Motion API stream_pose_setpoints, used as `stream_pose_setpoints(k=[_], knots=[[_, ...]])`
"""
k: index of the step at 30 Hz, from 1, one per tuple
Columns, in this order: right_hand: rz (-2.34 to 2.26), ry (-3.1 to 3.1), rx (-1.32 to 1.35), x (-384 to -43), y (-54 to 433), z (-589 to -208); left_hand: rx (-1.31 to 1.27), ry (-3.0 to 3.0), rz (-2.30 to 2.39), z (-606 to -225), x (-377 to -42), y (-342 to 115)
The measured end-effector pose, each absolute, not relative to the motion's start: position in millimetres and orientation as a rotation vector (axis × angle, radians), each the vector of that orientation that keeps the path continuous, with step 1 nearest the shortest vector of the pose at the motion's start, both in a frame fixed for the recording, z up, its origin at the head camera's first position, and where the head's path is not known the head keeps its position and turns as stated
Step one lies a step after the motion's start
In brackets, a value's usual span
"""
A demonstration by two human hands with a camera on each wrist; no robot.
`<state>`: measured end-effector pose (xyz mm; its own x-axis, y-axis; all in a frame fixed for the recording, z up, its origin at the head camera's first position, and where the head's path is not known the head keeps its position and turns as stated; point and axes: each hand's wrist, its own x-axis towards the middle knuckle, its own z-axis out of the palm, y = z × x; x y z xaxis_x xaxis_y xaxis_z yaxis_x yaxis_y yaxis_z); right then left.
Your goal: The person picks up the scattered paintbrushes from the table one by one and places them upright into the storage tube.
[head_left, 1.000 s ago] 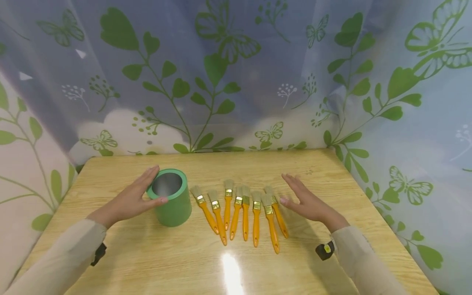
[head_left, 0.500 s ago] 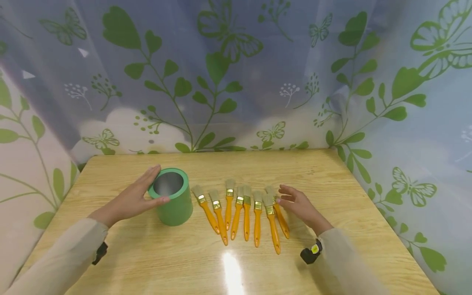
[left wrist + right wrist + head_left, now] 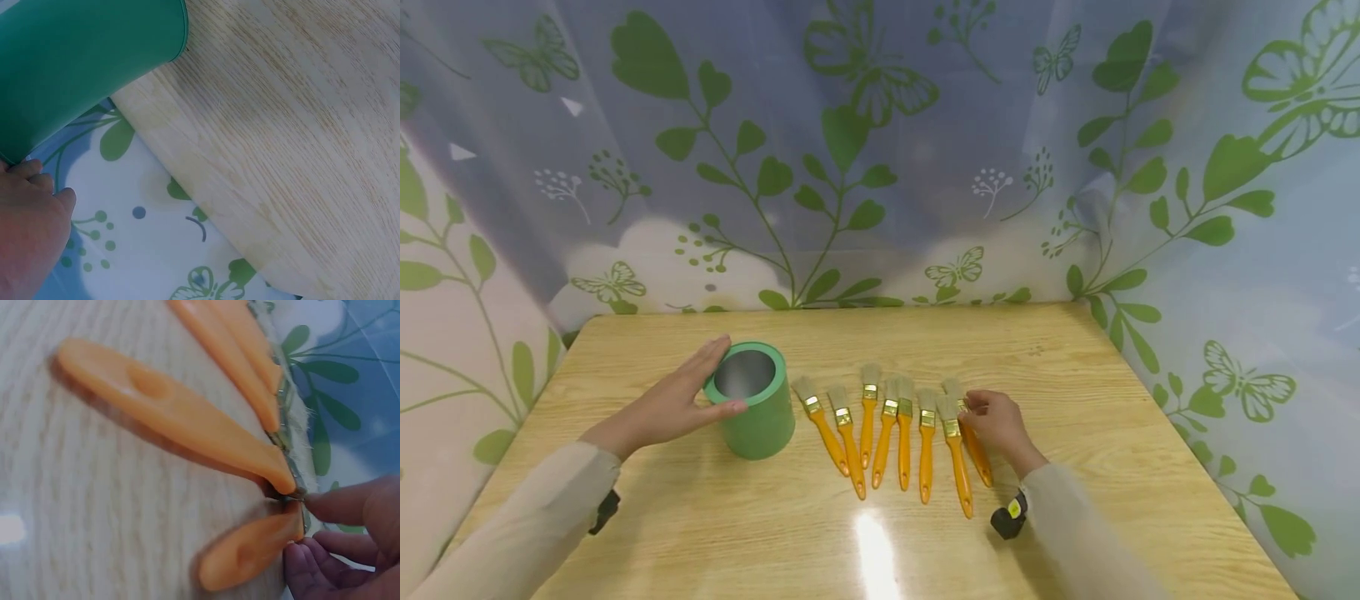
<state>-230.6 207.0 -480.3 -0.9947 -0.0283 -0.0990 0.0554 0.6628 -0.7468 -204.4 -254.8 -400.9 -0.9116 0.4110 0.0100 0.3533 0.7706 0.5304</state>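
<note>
A green can (image 3: 758, 425) stands upright on the table, its mouth facing up and its inside grey. My left hand (image 3: 670, 408) rests against its left side and rim, fingers and thumb fairly straight and spread apart. Several paintbrushes with orange handles and pale bristles lie in a loose row to the right of the can. My right hand (image 3: 998, 423) is at the rightmost paintbrush (image 3: 977, 458), thumb and fingers on either side of its metal band, pinching it. In the right wrist view the paintbrush handle (image 3: 247, 550) lies low, close to the table. The fingers hide part of the band.
Beside the pinched brush lies another paintbrush (image 3: 959, 475), very near it. The other paintbrushes (image 3: 905, 450) spread toward the can. A wooden table (image 3: 737, 542) carries everything. Behind and at both sides hangs a patterned curtain (image 3: 880, 208).
My right hand has moved left and down to the rightmost paintbrush, and its fingers have closed about the metal band. My left hand and the can have stayed in place.
</note>
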Motion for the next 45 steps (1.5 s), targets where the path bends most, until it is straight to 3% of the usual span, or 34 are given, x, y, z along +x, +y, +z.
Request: stream_pose_setpoints(k=[9,28,45], knots=[[-1.099,2.881,0.033,-230.5,201.8,-478.8,0.610,2.852,0.819,-399.9,-203.6,-254.9],[-1.224,2.737,0.254,-234.7,217.3,-472.0,0.639,2.871,0.762,-396.1,-202.1,-252.7],[-1.714,2.491,0.221,-249.1,192.8,-415.6,0.687,2.904,0.668,-394.5,-204.1,-255.0]])
